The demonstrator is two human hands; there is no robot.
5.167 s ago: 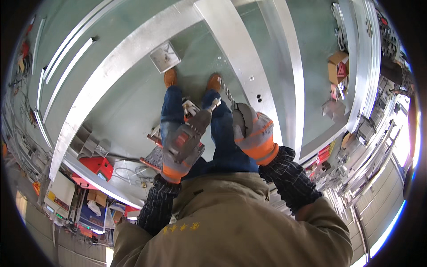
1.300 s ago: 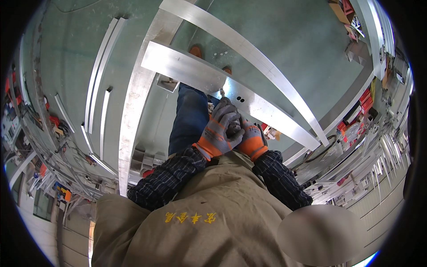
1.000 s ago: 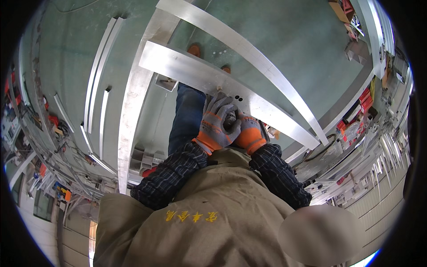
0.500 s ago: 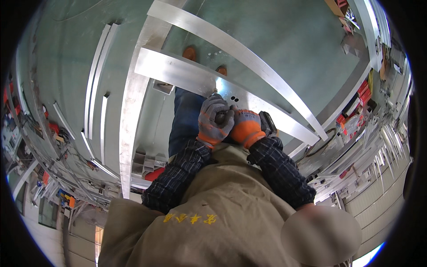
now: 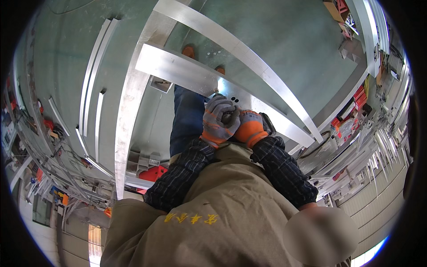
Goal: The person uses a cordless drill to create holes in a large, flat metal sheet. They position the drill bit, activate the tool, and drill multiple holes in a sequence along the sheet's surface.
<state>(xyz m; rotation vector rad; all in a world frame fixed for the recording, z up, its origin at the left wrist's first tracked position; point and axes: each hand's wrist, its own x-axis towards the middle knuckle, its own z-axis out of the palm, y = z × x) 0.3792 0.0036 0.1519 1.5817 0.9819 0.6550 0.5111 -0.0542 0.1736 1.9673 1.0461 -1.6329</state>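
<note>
A cordless drill (image 5: 268, 123) is held in front of my body, its dark battery showing beside my right wrist. My right hand (image 5: 249, 125), in a grey and orange work glove, is closed around its handle. Gloved alike, my left hand (image 5: 218, 116) wraps its fingers around the drill's front body. The drill's tip (image 5: 216, 91) points away from me at a wide silver metal bar (image 5: 171, 67), and its lamp throws a bright spot there. Several dark round holes (image 5: 234, 99) show in the bar just right of the tip. My hands hide most of the drill.
Another long silver bar (image 5: 240, 44) crosses beyond, and a wide beam (image 5: 130, 115) runs along the left. Narrow metal lengths (image 5: 91, 84) lie on the green floor. A short square tube (image 5: 160, 84) sits below the bar. Red items (image 5: 153, 173) are near my left sleeve.
The view has shifted slightly. Both hands keep their grip on the drill, and its tip stays at nearly the same spot on the bar.
</note>
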